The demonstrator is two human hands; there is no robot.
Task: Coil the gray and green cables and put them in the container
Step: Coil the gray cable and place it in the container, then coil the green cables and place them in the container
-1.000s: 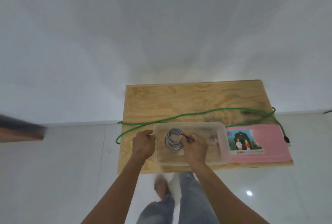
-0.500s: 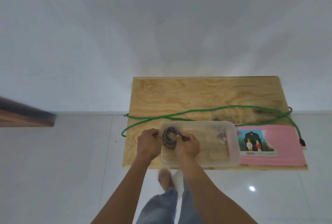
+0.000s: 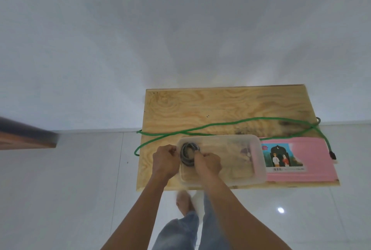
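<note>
A clear plastic container (image 3: 259, 169) stands near the front edge of a small plywood table (image 3: 220, 107). A coiled gray cable (image 3: 185, 152) sits at the container's left end. My right hand (image 3: 208, 164) is shut on the coil's right side. My left hand (image 3: 165, 159) grips the coil's left side at the container's left rim. A green cable (image 3: 230, 124) lies uncoiled across the table behind the container, its loops hanging off the left and right edges, with a black plug (image 3: 332, 155) at the right end.
A pink card with a picture (image 3: 313, 171) lies right of the container. A dark wooden edge (image 3: 26, 137) juts in at far left. White tiled floor surrounds the table; my legs (image 3: 180, 229) stand at its front edge, and a white wall rises behind.
The view shifted, so the table sits further right. My right hand moved left on the coil, and both hands closed in around it at the container's left end.
</note>
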